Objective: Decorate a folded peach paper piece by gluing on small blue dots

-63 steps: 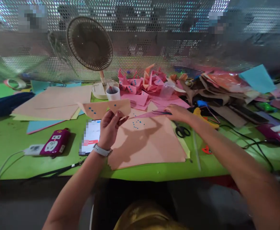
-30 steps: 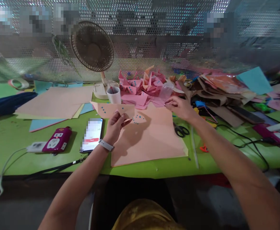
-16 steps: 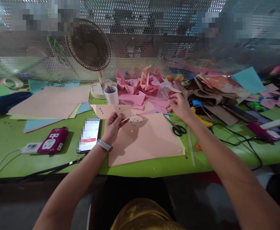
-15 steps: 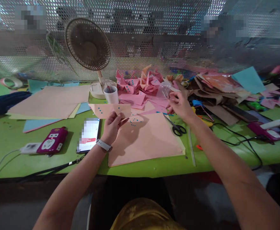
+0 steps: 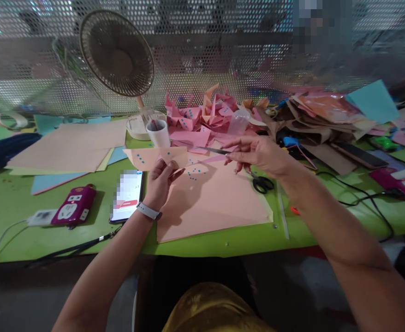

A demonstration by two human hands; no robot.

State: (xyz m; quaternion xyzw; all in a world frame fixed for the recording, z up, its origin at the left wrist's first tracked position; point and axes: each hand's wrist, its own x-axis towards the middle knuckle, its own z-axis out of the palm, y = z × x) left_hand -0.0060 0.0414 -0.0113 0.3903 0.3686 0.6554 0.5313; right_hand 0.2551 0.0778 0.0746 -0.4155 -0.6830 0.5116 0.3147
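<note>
My left hand pinches a folded peach paper piece with blue dots on it. To its right, my right hand holds a thin dark pointed tool between thumb and fingers, its tip pointing left toward the paper piece. Below both hands lies a large peach sheet, with several small blue dots near its top. Black-handled scissors rest at the sheet's right edge, their blades partly hidden by my right hand.
Behind are a white cup, a fan and pink folded papers. A phone and a purple power strip lie left. At right are brown papers, a cable and another phone.
My right hand has come left and nearer, away from the clear plastic container, and the thin tool now shows plainly in it. My left hand still holds the paper. The view has shifted slightly.
</note>
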